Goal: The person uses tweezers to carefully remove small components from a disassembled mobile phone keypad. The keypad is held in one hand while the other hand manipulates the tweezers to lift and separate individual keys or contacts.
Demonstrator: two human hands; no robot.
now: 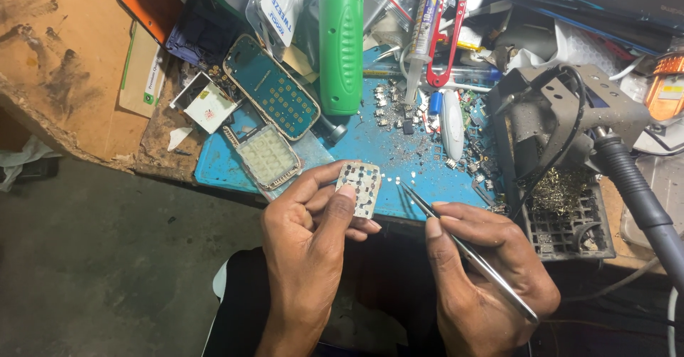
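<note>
Your left hand (310,236) pinches a small pale keypad sheet (360,187) between thumb and fingers, held over the near edge of the blue mat (370,150). Your right hand (484,271) grips metal tweezers (463,246), tips pointing toward the sheet, just beside its right edge but apart from it. On the mat: a white keypad frame (267,157) at its left end, a green circuit board (272,86) behind that, a green cylindrical tool (340,43) standing at the far side, loose small components (399,111) scattered mid-mat. A grey soldering stand (563,115) sits off the mat's right end.

A phone-repair workshop: worn wooden surface (71,65), blue rubber work mat (385,150) strewn with tiny loose components (399,107), grey metal soldering-iron stand (563,115).
</note>
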